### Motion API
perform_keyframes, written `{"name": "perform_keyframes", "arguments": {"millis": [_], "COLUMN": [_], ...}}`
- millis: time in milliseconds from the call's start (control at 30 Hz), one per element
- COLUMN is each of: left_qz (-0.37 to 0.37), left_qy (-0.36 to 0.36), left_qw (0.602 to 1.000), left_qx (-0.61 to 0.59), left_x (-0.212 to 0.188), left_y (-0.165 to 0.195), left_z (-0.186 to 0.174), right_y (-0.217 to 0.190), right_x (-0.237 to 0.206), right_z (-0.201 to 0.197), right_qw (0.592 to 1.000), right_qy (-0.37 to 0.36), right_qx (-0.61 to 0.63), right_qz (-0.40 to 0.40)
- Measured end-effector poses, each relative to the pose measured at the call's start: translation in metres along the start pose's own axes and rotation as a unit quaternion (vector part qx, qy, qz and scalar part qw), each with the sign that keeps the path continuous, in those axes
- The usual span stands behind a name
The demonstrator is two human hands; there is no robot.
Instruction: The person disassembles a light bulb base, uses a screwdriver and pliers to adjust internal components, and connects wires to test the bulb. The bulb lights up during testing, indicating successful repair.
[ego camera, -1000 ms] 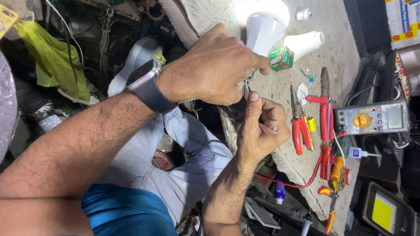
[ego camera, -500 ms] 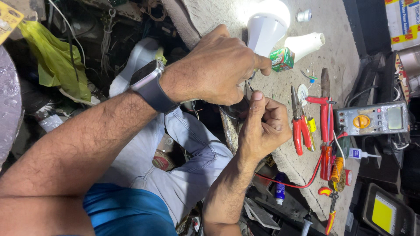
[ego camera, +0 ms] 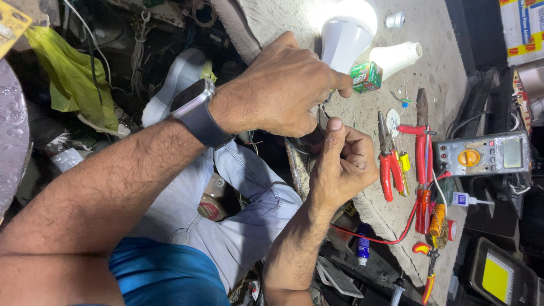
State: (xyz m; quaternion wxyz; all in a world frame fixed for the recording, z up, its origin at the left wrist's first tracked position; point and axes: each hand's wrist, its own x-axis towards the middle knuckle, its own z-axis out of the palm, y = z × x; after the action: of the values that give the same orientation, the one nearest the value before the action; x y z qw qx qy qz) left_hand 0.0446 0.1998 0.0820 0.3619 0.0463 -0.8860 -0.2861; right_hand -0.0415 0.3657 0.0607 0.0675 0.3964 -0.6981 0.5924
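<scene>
LED bulb [ego camera: 345,34] lit, neck pinched in left hand [ego camera: 280,85] fingertips; right hand [ego camera: 343,161] just below, thumb and forefinger closed on small metal part, can't identify; red pliers [ego camera: 387,161] right of right hand

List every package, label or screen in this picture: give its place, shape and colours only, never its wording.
Small carton: beside left hand, boxy, green and white.
Multimeter screen: right of pliers, rectangular, grey-green.
Printed box: top right corner, white, red and yellow.
Yellow label: bottom right, rectangular, on dark case.

Repair workshop: multimeter [ego camera: 483,154], pliers [ego camera: 387,164], cluttered bench [ego camera: 447,73]
</scene>
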Motion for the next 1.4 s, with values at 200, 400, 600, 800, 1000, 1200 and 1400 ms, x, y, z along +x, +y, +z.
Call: {"name": "perform_keyframes", "arguments": {"millis": [200,400,600,800,1000,1200,1400], "left_qz": [-0.006,-0.002,-0.001,0.000,0.001,0.000,0.010], "left_qy": [-0.010,-0.008,-0.007,-0.004,-0.002,-0.002,0.004], "left_qw": [1.000,1.000,1.000,1.000,1.000,1.000,1.000], "left_qx": [0.002,-0.007,-0.009,-0.011,-0.010,-0.005,-0.006], "left_x": [0.0005,0.0001,0.0000,-0.0006,0.0000,-0.0005,-0.0010], "left_y": [0.0008,0.0005,0.0001,0.0005,0.0003,0.0004,-0.0012], "left_z": [-0.0010,-0.0017,-0.0019,-0.0011,-0.0011,-0.0013,0.0000], "right_y": [-0.0005,-0.0003,-0.0013,-0.0017,-0.0034,-0.0022,-0.0003], "right_x": [-0.0002,-0.0004,-0.0003,0.0000,-0.0007,-0.0009,-0.0022], "right_z": [0.0005,0.0003,0.0020,0.0027,0.0026,0.0036,0.0017], "right_qw": [1.000,1.000,1.000,1.000,1.000,1.000,1.000], "right_qy": [-0.006,-0.006,0.002,0.008,0.004,0.010,0.004], "right_qx": [0.021,0.022,0.014,0.011,0.018,0.014,-0.003], "right_qz": [-0.012,-0.004,-0.010,0.000,-0.001,-0.011,-0.027]}}
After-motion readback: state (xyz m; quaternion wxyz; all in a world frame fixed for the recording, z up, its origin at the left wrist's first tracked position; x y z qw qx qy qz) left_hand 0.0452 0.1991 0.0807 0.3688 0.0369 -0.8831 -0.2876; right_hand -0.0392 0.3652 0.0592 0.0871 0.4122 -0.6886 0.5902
